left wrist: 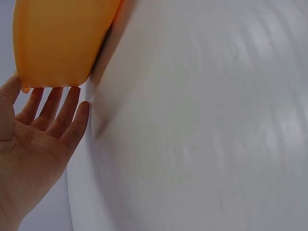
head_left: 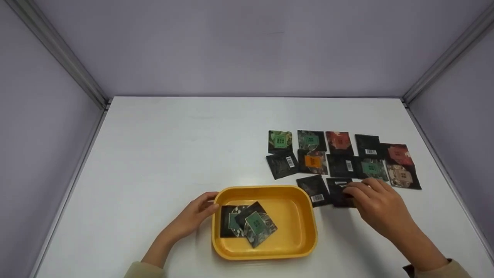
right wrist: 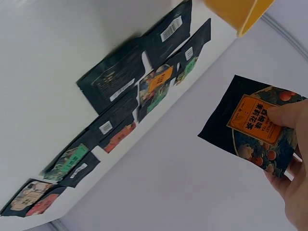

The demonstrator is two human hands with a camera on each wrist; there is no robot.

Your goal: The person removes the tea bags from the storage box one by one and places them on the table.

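A yellow tray (head_left: 293,231) sits on the white table, with two dark sachets (head_left: 256,224) overlapping at its left side. My left hand (head_left: 195,216) holds the tray's left end, thumb at the rim and fairly straight fingers against the outside, their tips hidden in the left wrist view. Between thumb and fingers, my right hand (head_left: 380,204) pinches a dark tea sachet (right wrist: 255,122) with an orange label, raised off the table. In the head view it is mostly hidden and hangs over the nearest row of sachets, right of the tray.
Several more sachets lie in rough rows behind and right of the tray, such as a barcoded sachet (head_left: 314,191), an orange-labelled sachet (head_left: 312,162) and a red sachet (head_left: 339,143). Some overlap. Grey walls (head_left: 247,50) enclose the table (head_left: 162,146) at back and sides.
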